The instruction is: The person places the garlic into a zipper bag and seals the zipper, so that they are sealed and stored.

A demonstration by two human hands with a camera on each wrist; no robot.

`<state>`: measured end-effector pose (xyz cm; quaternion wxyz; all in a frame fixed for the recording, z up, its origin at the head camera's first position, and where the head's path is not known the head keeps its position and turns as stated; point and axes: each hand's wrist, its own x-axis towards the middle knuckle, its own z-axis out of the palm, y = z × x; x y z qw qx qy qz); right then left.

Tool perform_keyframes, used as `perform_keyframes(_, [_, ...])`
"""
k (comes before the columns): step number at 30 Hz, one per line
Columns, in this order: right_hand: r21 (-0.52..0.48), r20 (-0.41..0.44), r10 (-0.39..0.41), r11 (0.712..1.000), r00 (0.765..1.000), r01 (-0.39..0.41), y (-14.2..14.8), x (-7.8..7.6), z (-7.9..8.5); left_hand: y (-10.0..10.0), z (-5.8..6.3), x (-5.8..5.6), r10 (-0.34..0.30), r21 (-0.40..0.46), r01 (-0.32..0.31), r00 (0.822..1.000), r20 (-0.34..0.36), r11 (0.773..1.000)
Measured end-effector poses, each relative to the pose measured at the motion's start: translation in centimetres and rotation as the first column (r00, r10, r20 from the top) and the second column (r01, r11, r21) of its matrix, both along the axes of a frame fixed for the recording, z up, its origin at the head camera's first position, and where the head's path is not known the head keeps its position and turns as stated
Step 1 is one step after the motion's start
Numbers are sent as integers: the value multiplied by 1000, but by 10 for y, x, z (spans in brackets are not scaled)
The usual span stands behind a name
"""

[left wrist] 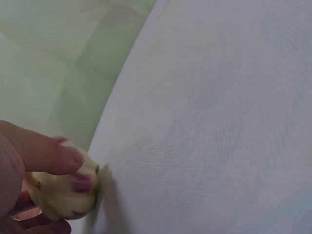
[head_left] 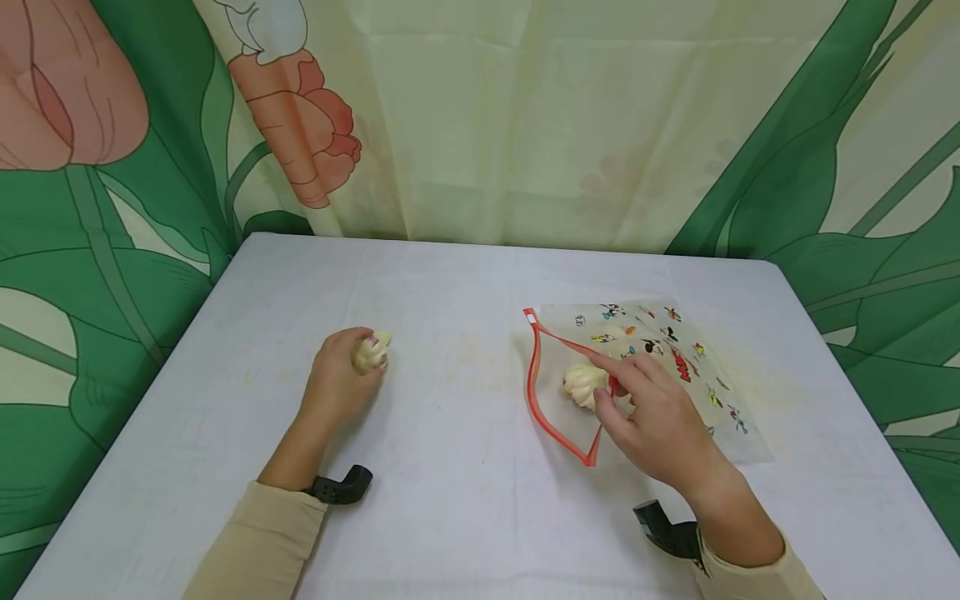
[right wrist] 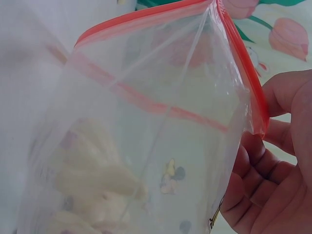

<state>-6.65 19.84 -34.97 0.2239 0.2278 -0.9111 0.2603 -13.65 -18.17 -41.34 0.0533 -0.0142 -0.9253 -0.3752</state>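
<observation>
My left hand (head_left: 343, 377) grips a cream garlic bulb (head_left: 371, 353) at the left side of the table. In the left wrist view, purple patches mark this garlic bulb (left wrist: 73, 187), and it sits at or just above the cloth. On the right lies a clear zip bag (head_left: 731, 437) with cartoon prints and a red zip edge. Its mouth gapes toward the left. Another garlic bulb (head_left: 583, 385) rests just inside that mouth. My right hand (head_left: 663, 417) pinches the red edge between thumb and fingers. Through the plastic in the right wrist view, cream garlic (right wrist: 97, 175) shows blurred.
A white cloth covers the table (head_left: 450, 500). Behind it hangs a curtain (head_left: 525, 125) printed with leaves, a tulip and a carrot. Black wrist bands with cameras (head_left: 345, 486) sit on both wrists.
</observation>
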Motion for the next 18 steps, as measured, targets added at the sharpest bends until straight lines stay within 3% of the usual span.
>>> perform_keyframes(8, [-7, -5, 9, 1000, 1000, -9, 1, -1, -1, 1, 1, 2, 41, 18, -43, 996, 80, 999])
perform_keyframes(18, [-6, -8, 11, 1000, 1000, -11, 2, -2, -1, 10, 8, 8, -20, 67, 16, 997, 70, 998])
